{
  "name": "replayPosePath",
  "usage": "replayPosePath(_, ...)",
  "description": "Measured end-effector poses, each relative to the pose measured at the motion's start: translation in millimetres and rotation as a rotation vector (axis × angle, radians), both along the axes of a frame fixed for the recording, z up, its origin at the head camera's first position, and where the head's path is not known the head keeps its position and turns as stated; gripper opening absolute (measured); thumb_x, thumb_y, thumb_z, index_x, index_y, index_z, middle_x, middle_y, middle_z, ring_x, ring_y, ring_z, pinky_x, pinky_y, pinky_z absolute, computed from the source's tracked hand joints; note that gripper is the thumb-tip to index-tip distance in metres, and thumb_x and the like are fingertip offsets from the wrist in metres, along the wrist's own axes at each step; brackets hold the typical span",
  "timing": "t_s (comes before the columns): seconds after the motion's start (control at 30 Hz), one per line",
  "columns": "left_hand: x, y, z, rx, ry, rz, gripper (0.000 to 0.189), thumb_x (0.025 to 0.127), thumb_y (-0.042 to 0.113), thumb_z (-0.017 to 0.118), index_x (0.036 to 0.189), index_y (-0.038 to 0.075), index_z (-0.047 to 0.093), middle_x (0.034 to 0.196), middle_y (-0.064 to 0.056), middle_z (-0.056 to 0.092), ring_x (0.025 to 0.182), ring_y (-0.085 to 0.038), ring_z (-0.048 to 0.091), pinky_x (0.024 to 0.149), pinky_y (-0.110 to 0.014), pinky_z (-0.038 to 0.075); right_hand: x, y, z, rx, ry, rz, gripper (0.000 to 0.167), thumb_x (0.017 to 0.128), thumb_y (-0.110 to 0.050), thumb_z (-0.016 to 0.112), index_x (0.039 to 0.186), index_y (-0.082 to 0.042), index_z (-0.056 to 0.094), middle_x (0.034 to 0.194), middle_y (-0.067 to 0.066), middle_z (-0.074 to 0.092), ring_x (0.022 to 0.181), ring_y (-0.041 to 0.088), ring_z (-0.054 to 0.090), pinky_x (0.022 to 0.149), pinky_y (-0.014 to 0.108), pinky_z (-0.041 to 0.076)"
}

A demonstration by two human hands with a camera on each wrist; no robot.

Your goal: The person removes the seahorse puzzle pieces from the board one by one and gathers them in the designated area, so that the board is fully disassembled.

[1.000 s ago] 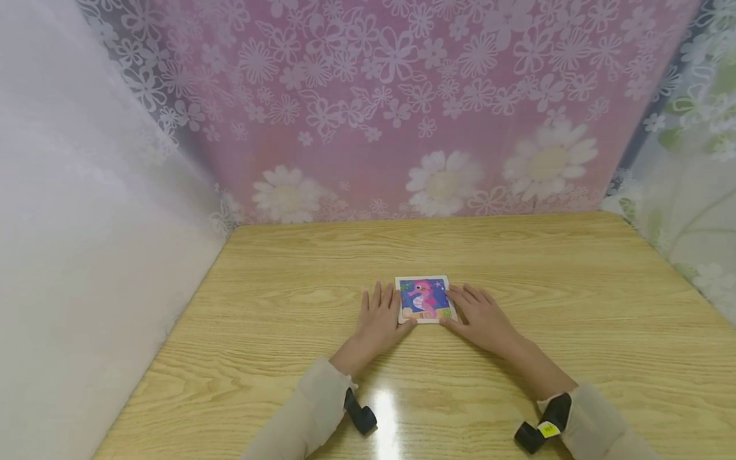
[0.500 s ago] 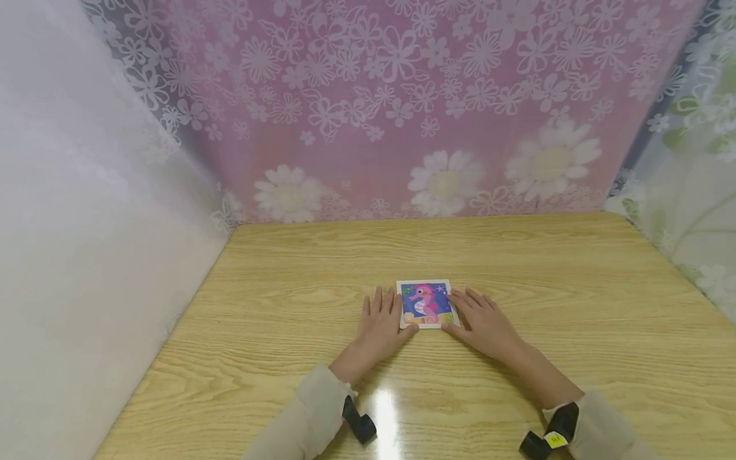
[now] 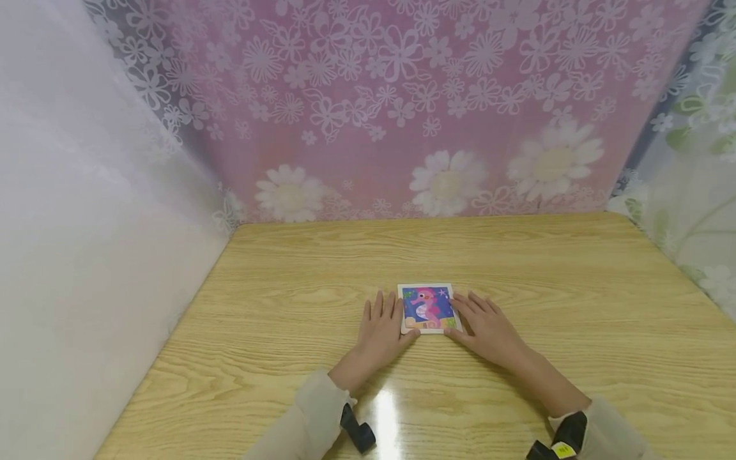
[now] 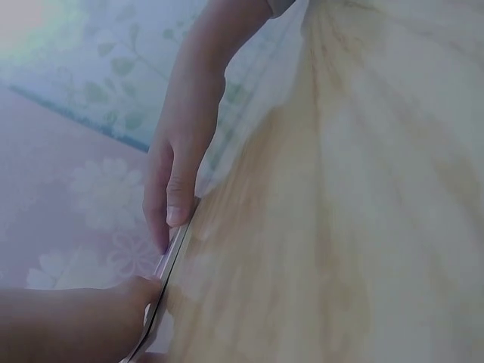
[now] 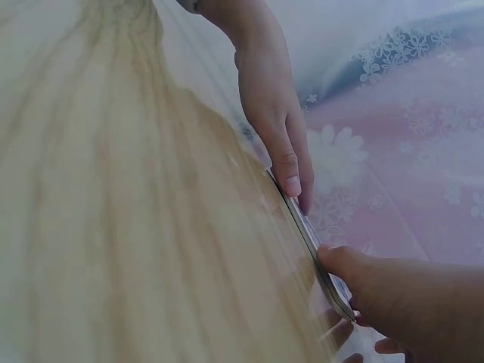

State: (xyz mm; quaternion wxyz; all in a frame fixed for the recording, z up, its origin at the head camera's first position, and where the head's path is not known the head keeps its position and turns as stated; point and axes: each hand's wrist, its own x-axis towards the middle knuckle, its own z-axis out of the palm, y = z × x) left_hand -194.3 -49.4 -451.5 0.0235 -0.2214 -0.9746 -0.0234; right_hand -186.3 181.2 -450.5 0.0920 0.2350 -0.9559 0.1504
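A square picture board [image 3: 427,309] with a white border lies flat on the wooden table. It shows a pink seahorse on a blue ground. My left hand [image 3: 379,332] rests along its left side, fingers extended and thumb at the near left corner. On the opposite side, my right hand [image 3: 489,329] touches the right edge with its fingers, its thumb by the near right corner. Both wrist views show the board edge-on as a thin slab, and the thumbs lie on its edge. Parts of the fingers are hidden there.
The wood-grain table [image 3: 287,268] spreads around the board. A pink floral curtain [image 3: 374,128] hangs behind its far edge, with pale cloth [image 3: 115,223] on the left and leafy cloth [image 3: 701,211] on the right. Both wrists wear black camera mounts [image 3: 358,431].
The board has slid slightly towards me, with both hands moving along with it. The hands keep the same hold on its sides.
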Motion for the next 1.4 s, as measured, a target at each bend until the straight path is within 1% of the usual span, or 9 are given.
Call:
replayPosePath(0.17,3.2,0.0,0.5,0.000,-0.002,-0.008,0.075,0.093,0.059,0.030,0.143,0.003,0.030,0.147,-0.016,0.023,0.135,-0.037,0.011,0.104,-0.053,0.014,3.1,1,0.1,0.008,0.003,-0.003,0.067,0.087,-0.047,0.058,0.133,0.001,0.046,0.137,0.017,0.042,0.126,0.042,0.031,0.100,0.058,0.018)
replayPosePath(0.5,8.2,0.7,-0.6,0.007,0.009,0.002,0.075,0.092,0.059,0.033,0.142,0.004,0.032,0.147,-0.015,0.025,0.135,-0.036,0.013,0.104,-0.053,0.015,8.5,1,0.2,0.005,0.005,0.001,0.067,0.086,-0.046,0.059,0.132,0.000,0.047,0.136,0.018,0.043,0.126,0.041,0.032,0.099,0.057,0.021)
replayPosePath(0.67,7.4,-1.3,-0.2,0.036,-0.017,0.021,0.076,0.091,0.061,0.033,0.143,0.005,0.032,0.147,-0.015,0.025,0.134,-0.039,0.014,0.100,-0.060,0.016,9.4,0,1.9,-0.001,-0.010,0.007,0.067,0.086,-0.046,0.059,0.133,0.001,0.046,0.136,0.019,0.043,0.126,0.041,0.031,0.099,0.057,0.021)
replayPosePath(0.8,2.6,-5.2,2.4,0.064,-0.053,0.045,0.075,0.091,0.061,0.035,0.144,0.008,0.029,0.148,-0.015,0.023,0.133,-0.041,0.013,0.096,-0.065,0.015,8.3,0,6.3,-0.011,-0.004,0.028,0.065,0.087,-0.043,0.060,0.131,0.003,0.047,0.135,0.021,0.043,0.125,0.043,0.032,0.098,0.058,0.024)
replayPosePath(0.9,-0.3,-8.3,5.8,0.078,-0.098,0.054,0.075,0.090,0.061,0.037,0.146,0.011,0.026,0.149,-0.014,0.020,0.134,-0.041,0.011,0.096,-0.067,0.013,4.3,-2,12.0,-0.021,0.004,0.049,0.062,0.087,-0.038,0.062,0.130,0.004,0.048,0.133,0.023,0.043,0.123,0.045,0.034,0.096,0.058,0.026)
replayPosePath(1.0,-0.3,-10.0,10.3,0.080,-0.140,0.046,0.076,0.089,0.061,0.038,0.146,0.012,0.025,0.149,-0.014,0.019,0.133,-0.041,0.011,0.095,-0.068,0.013,-1.5,-7,20.1,-0.038,-0.001,0.072,0.059,0.086,-0.033,0.065,0.128,0.004,0.049,0.132,0.024,0.044,0.122,0.045,0.035,0.095,0.058,0.029)
replayPosePath(1.13,1.2,-10.3,14.5,0.053,-0.151,0.033,0.076,0.089,0.061,0.039,0.146,0.012,0.027,0.148,-0.015,0.022,0.132,-0.042,0.015,0.094,-0.068,0.016,-11.2,-17,29.9,-0.052,-0.015,0.105,0.055,0.083,-0.028,0.069,0.124,0.004,0.052,0.127,0.023,0.049,0.119,0.043,0.041,0.093,0.056,0.033)
replayPosePath(1.3,2.0,-9.0,18.0,0.018,-0.153,0.025,0.075,0.089,0.060,0.039,0.145,0.011,0.029,0.147,-0.016,0.023,0.131,-0.044,0.016,0.092,-0.069,0.019,-24.9,-31,37.2,-0.081,-0.117,0.126,0.049,0.084,-0.027,0.068,0.122,0.002,0.055,0.122,0.020,0.053,0.114,0.040,0.046,0.091,0.053,0.036)
replayPosePath(1.4,2.3,-7.6,20.5,0.012,-0.163,0.025,0.075,0.089,0.059,0.041,0.145,0.011,0.029,0.147,-0.017,0.024,0.131,-0.045,0.017,0.091,-0.069,0.020,-34.0,-39,37.2,-0.100,-0.178,0.146,0.045,0.085,-0.025,0.067,0.121,0.000,0.057,0.119,0.018,0.055,0.109,0.037,0.050,0.088,0.051,0.040)
